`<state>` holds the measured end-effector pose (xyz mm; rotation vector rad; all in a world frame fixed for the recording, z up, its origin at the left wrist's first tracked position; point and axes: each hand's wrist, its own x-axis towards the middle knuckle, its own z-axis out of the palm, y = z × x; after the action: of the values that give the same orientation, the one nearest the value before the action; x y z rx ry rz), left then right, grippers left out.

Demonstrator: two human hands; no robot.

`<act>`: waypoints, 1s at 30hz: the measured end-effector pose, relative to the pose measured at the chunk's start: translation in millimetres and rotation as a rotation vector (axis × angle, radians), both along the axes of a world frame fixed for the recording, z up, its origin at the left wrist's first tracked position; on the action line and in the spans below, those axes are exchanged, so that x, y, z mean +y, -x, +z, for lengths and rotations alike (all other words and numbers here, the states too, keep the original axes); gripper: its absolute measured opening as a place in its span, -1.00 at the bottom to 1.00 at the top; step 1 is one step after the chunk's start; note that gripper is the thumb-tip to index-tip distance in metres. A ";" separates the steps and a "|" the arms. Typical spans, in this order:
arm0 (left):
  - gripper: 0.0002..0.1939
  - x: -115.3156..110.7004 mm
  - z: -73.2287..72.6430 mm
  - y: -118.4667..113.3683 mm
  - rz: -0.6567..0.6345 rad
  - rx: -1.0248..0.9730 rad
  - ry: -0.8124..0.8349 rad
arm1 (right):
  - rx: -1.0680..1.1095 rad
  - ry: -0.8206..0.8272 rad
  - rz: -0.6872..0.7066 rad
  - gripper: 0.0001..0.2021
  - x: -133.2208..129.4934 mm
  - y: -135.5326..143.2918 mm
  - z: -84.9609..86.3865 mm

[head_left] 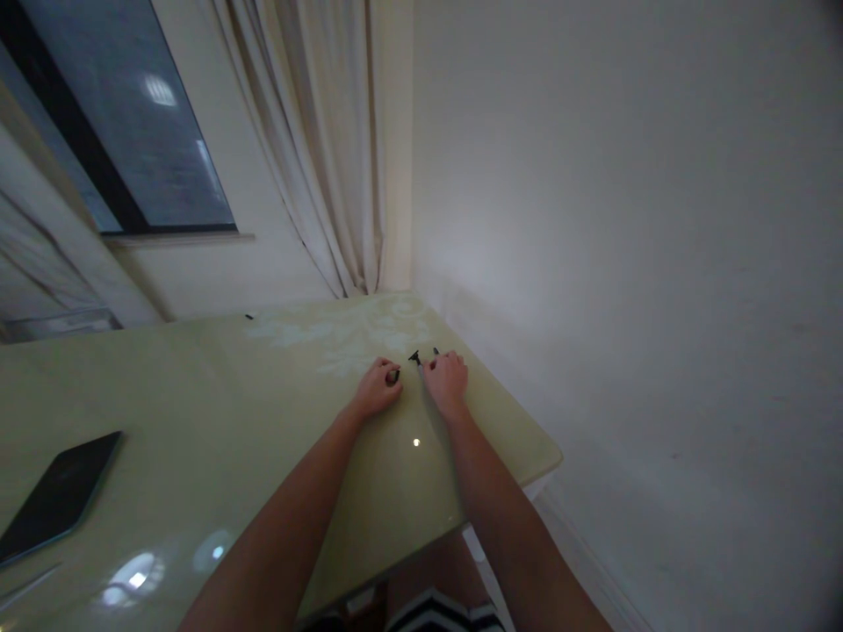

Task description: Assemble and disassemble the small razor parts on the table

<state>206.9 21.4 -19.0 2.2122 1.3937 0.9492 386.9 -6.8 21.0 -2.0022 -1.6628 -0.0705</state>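
Over the far right part of the table, my left hand (378, 388) is closed, with a small dark piece (393, 376) pinched between thumb and fingers; its kind is too small to tell. My right hand (448, 379) is closed just to the right of it. From its fingers a razor (414, 356) sticks out to the left, with a black T-shaped head and a greyish handle partly hidden by the hand. Another small dark tip (435, 351) shows just beyond my right fingers; I cannot tell whether it belongs to the razor. The two hands are apart.
A glossy pale green table (217, 412) reflects lamp light. A dark flat tablet-like device (62, 491) lies at the left. Near the back edge is a tiny black object (248, 317). The wall (593, 263) borders the table's right side; a curtain (329, 149) hangs behind.
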 end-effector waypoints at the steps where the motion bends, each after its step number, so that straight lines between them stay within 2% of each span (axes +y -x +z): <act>1: -0.63 0.7 -0.4 0.9 -0.012 -0.007 0.006 | 0.005 -0.004 -0.005 -0.73 -0.1 -0.1 0.5; 11: -0.78 7.6 -2.5 5.5 -0.010 -0.079 0.053 | -0.009 0.004 -0.003 -0.73 -2.2 3.7 1.1; 15: -0.74 0.1 -2.0 -1.8 0.021 -0.086 0.050 | -0.028 0.021 0.022 -0.72 -3.9 6.1 -1.6; 17: -0.73 -8.4 0.3 2.6 0.026 -0.080 0.038 | -0.037 0.035 0.038 -0.73 -3.6 5.9 -3.6; 19: -0.72 -19.0 4.2 21.9 0.025 -0.065 0.024 | -0.043 0.052 0.041 -0.74 -2.5 4.6 -5.1; 22: -0.72 -37.6 10.5 81.6 0.076 -0.009 0.000 | -0.059 0.074 0.028 -0.76 0.2 4.5 -5.4; 26: -0.63 -62.9 13.3 171.1 0.399 0.174 0.018 | -0.044 0.017 0.088 -0.77 1.0 24.2 -5.7; 28: -0.57 -71.6 11.8 194.7 0.431 0.155 0.067 | 0.000 -0.029 0.182 -0.78 -2.1 46.5 -7.8; 30: -0.53 -75.9 10.7 200.6 0.412 0.126 0.108 | 0.028 -0.036 0.307 -0.80 -7.1 74.0 -10.6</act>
<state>6.3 -54.5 -8.3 1.9724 1.9609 0.8457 312.9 -14.0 10.4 -1.6924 -1.9154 0.0380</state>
